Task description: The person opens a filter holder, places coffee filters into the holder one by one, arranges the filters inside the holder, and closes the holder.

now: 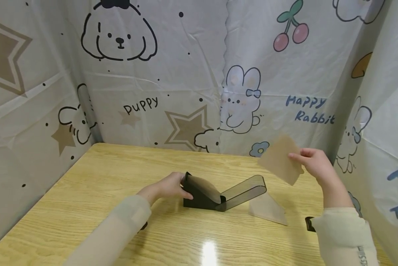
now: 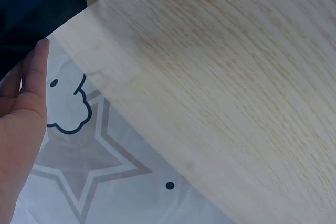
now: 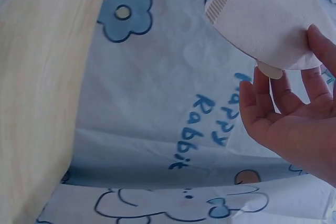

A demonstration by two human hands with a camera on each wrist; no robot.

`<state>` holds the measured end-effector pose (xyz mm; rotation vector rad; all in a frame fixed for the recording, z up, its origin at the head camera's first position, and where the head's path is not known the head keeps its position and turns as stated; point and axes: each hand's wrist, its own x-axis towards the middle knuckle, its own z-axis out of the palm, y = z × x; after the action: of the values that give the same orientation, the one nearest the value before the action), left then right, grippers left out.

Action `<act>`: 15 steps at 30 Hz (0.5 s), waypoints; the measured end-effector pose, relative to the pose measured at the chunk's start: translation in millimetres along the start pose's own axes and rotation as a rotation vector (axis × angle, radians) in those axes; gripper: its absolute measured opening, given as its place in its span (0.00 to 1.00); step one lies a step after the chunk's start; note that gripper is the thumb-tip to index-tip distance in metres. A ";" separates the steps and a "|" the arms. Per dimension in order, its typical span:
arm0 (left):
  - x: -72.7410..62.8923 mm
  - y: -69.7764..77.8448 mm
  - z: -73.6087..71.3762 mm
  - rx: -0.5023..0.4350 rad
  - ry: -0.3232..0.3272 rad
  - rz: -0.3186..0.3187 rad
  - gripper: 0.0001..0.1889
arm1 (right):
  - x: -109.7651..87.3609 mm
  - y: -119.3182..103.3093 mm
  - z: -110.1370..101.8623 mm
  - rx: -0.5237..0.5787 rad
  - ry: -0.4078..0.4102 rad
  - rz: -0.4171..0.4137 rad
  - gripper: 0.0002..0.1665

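A black wedge-shaped coffee filter holder (image 1: 199, 200) stands mid-table, its clear smoky lid (image 1: 245, 191) swung out to the right. Brown paper shows inside its sloped top. My left hand (image 1: 171, 186) grips the holder's tall back end, thumb on the near side; in the left wrist view fingers (image 2: 37, 69) lie along the black wall. Raised at the right, my right hand (image 1: 313, 162) pinches a brown paper coffee filter (image 1: 280, 160) between thumb and fingers. The right wrist view shows this filter's crimped edge and small rounded tab (image 3: 270, 71). Another coffee filter (image 1: 268, 211) lies flat beneath the lid's end.
The wooden table (image 1: 119, 166) ends at a printed cloth (image 1: 185, 74) hanging behind it and along both sides. A small black object (image 1: 309, 224) shows beside the right sleeve's cuff.
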<state>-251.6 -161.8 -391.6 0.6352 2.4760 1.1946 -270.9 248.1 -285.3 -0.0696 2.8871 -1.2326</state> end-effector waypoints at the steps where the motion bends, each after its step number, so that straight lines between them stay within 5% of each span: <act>1: 0.2 0.1 0.1 0.002 -0.001 0.000 0.12 | -0.6 -3.6 -0.4 -0.001 0.006 -0.012 0.32; 15: -1.0 1.6 -0.3 0.000 0.000 0.000 0.12 | -9.2 -54.7 7.3 0.021 0.014 -0.118 0.29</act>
<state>-250.5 -161.7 -390.2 0.6357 2.4753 1.1950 -259.4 205.4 -251.0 -0.2355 2.9189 -1.2857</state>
